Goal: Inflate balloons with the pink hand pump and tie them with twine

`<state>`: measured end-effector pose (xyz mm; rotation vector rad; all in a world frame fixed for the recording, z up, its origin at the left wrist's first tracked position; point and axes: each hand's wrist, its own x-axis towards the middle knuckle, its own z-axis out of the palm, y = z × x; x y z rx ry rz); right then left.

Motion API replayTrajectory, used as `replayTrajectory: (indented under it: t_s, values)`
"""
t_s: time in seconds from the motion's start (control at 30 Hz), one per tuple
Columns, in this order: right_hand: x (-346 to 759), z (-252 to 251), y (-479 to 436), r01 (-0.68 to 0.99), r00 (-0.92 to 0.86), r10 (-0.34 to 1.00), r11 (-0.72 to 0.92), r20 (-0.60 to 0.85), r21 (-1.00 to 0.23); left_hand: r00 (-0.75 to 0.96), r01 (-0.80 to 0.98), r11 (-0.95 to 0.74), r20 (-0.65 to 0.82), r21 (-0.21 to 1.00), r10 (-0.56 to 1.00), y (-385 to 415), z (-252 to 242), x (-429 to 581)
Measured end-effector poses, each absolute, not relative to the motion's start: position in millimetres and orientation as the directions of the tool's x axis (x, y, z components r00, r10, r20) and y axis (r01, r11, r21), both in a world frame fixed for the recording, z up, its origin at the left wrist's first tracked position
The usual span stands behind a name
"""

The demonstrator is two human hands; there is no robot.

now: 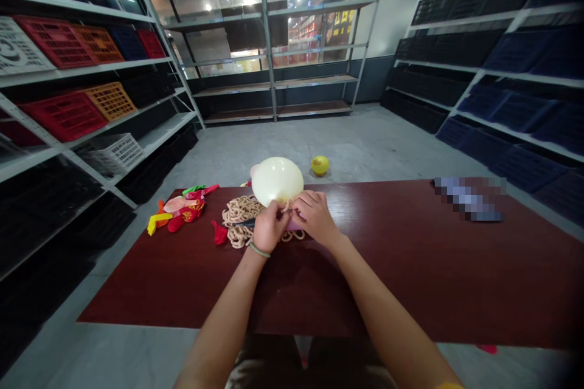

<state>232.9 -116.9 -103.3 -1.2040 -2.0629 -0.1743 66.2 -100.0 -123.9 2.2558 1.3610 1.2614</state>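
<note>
An inflated pale yellow balloon (276,179) rests on the dark red table (410,255), just beyond my hands. My left hand (269,226) and my right hand (314,216) are both pinched closed at the balloon's neck, fingertips close together. Under and around my hands lies a heap of tan cord (239,214) in loops. A red uninflated balloon (219,233) lies just left of the heap.
A pile of flat coloured balloons (180,211) lies at the table's left end. A small yellow balloon (320,165) sits on the grey floor beyond the table. Metal shelves with crates line both sides and the back. A blurred object (469,197) lies at the table's far right.
</note>
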Motion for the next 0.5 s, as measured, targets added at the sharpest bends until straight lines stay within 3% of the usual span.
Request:
replayTrajectory:
  t_s: [0.23,0.4,0.5]
  values:
    - [229,-98,-121,0.751,-0.265,0.694,0.584,0.669,-0.309,0.05,0.578,-0.478,0.556,0.661,0.829,-101,-128,69]
    - [231,-92,-121,0.664,-0.1,0.735,0.551,0.67,-0.506,0.116,0.549,-0.558,0.604,0.622,0.788,-100,-129,65]
    - [235,-92,-119,0.634,-0.134,0.758,0.561,0.638,-0.533,0.163,0.549,-0.578,0.6,0.604,0.783,-100,-129,63]
